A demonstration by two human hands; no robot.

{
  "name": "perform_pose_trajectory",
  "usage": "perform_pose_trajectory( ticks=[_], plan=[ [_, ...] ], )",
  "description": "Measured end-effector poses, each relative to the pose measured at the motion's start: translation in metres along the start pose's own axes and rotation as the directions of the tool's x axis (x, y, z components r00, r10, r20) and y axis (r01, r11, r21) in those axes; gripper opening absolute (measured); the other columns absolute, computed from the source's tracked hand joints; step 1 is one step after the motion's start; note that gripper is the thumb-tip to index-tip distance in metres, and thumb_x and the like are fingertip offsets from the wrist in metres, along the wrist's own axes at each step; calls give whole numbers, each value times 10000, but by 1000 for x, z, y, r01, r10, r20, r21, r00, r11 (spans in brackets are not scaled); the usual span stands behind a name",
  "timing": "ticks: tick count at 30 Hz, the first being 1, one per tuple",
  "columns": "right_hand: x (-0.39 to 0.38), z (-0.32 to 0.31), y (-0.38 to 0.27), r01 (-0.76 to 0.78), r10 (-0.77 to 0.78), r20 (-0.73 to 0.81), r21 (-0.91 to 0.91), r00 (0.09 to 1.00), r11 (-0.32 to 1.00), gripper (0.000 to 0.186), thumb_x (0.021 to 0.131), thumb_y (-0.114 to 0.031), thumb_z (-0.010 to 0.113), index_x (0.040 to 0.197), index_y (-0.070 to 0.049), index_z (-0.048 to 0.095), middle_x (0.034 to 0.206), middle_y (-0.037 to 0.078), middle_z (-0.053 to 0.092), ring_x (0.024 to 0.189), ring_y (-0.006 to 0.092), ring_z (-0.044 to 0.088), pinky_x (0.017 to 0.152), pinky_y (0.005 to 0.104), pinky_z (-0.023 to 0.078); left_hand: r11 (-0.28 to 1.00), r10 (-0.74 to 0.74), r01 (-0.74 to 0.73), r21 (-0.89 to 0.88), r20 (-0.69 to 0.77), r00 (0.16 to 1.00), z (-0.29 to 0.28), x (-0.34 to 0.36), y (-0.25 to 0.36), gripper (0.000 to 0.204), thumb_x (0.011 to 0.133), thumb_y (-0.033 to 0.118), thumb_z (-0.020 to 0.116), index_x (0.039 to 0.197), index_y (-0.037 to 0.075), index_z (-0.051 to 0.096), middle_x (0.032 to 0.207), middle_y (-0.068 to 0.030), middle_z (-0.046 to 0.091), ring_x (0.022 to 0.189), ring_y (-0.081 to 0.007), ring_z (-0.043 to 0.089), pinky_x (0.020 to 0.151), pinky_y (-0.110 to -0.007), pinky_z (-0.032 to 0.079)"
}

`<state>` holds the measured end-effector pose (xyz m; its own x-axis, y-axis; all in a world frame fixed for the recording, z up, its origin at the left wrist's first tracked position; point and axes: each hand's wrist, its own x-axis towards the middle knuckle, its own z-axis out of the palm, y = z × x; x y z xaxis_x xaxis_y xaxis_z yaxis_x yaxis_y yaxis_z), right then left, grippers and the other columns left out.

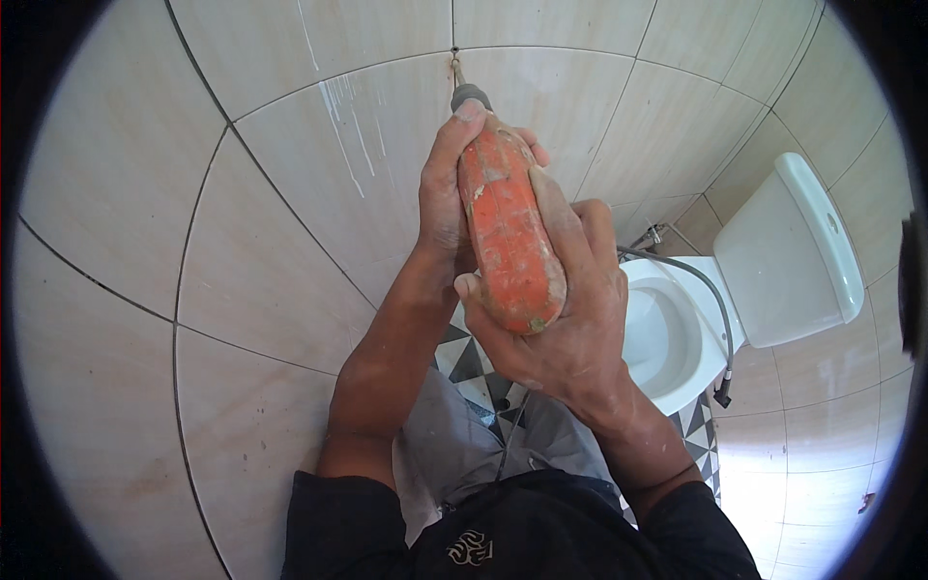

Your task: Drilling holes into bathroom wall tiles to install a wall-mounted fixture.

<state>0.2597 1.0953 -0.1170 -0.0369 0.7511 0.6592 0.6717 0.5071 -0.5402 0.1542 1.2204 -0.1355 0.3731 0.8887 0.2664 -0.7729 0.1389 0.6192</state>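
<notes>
An orange power drill [507, 232], scuffed and dusty, points away from me at the tiled wall [541, 87]. My left hand [447, 184] is wrapped round its front part, just behind the dark chuck [470, 95]. At the back end, my right hand [580, 309] grips the drill's body, thumb on the left side and fingers along the right. The drill bit [459, 72] reaches up to a small dark hole [455, 50] where tile joints meet; whether its tip is inside, I cannot tell. The trigger is hidden.
To the right stands a white toilet [667, 338] with its cistern [788, 251]. A grey hose [710, 290] lies across the bowl, near a metal valve [652, 235]. A thin cord [512, 435] hangs between my legs above the patterned floor [464, 362]. White drips [343, 135] mark the wall.
</notes>
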Motion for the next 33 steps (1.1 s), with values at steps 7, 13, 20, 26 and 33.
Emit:
perform_pose_trajectory(
  ticks=[7, 13, 20, 26, 33],
  plan=[
    [-1, 3, 4, -7, 7, -2, 13, 1000, 1000, 880, 758, -238, 875, 1490, 42, 475, 1047, 148, 515, 815, 257, 617, 679, 393, 548, 999, 30, -30, 13, 17, 999, -3, 3, -2, 461, 990, 504, 595, 894, 54, 624, 905, -159, 698, 687, -182, 672, 636, -335, 580],
    [1, 1, 2, 11, -11, -9, -3, 1000, 1000, 881, 760, -228, 871, 1494, 50, 470, 1049, 153, 513, 828, 259, 612, 672, 395, 539, 999, 38, -39, 19, 23, 999, -7, 8, -4, 412, 1005, 547, 572, 957, 138, 562, 914, -153, 678, 691, -283, 750, 570, -452, 680],
    [2, 2, 2, -1, 1, -12, 4, 1000, 1000, 866, 757, -227, 871, 1485, 44, 487, 1037, 154, 515, 813, 271, 611, 675, 403, 537, 1000, 5, -5, 16, -4, 1000, -11, 10, -4, 563, 982, 601, 562, 1011, 45, 642, 909, -147, 681, 700, -273, 746, 570, -448, 668],
    [3, 2, 4, 5, -5, -21, -13, 1000, 1000, 861, 749, -224, 872, 1477, 42, 496, 1038, 163, 524, 812, 285, 621, 676, 405, 543, 1000, -10, 10, 4, -42, 999, -3, 8, -4, 507, 981, 550, 573, 961, 45, 619, 901, -154, 686, 693, -239, 707, 607, -390, 620],
    [8, -1, -3, -19, 19, -8, -49, 1000, 999, 852, 734, -209, 876, 1465, 27, 508, 1054, 169, 532, 799, 352, 667, 668, 450, 575, 999, 23, -24, -22, -31, 999, -4, 14, 0, 427, 992, 481, 588, 900, 64, 614, 881, -171, 686, 686, -208, 681, 630, -349, 587]
  ],
)
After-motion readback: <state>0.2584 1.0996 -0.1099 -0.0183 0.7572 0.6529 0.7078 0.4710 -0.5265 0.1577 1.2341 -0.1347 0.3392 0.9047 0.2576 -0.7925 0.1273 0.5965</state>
